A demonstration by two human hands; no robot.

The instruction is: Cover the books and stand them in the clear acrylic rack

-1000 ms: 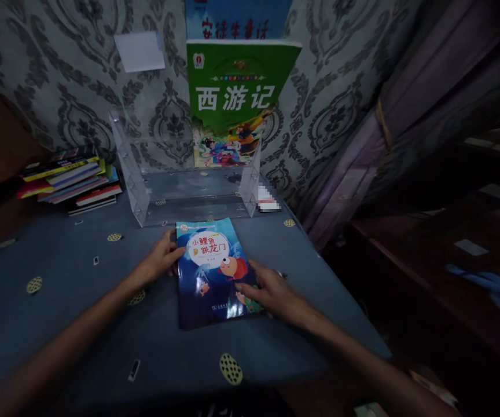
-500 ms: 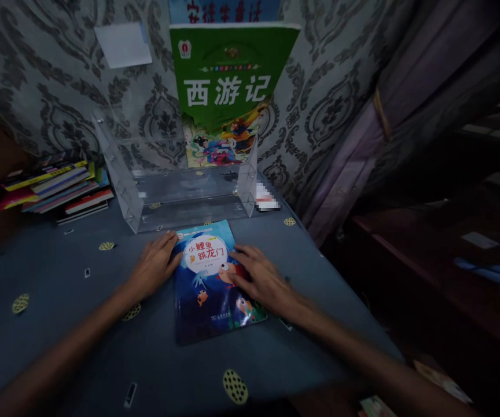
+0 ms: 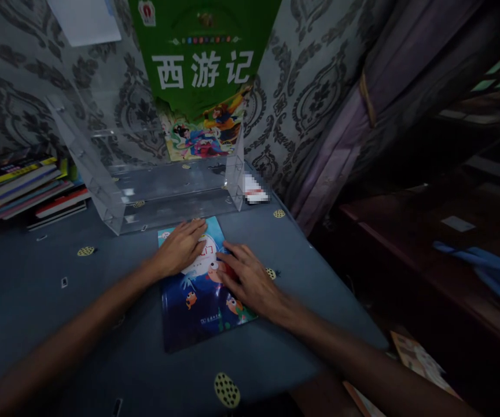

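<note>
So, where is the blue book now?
In the head view, the blue book lies on the table, left of centre, under the left hand and right hand, in front of the clear stand.

Head cam on the person, looking forward and down from the near-edge side of the table (image 3: 167,382) to its far edge, patterned wall (image 3: 315,87) across the top. Range is close: left hand (image 3: 183,249) and right hand (image 3: 247,281) come in from the lower corners and meet mid-frame at the blue book (image 3: 193,324), with the green book (image 3: 209,69) cropped by the top border. Table's right edge runs diagonally to the near right corner, its left side runs out of frame
</note>
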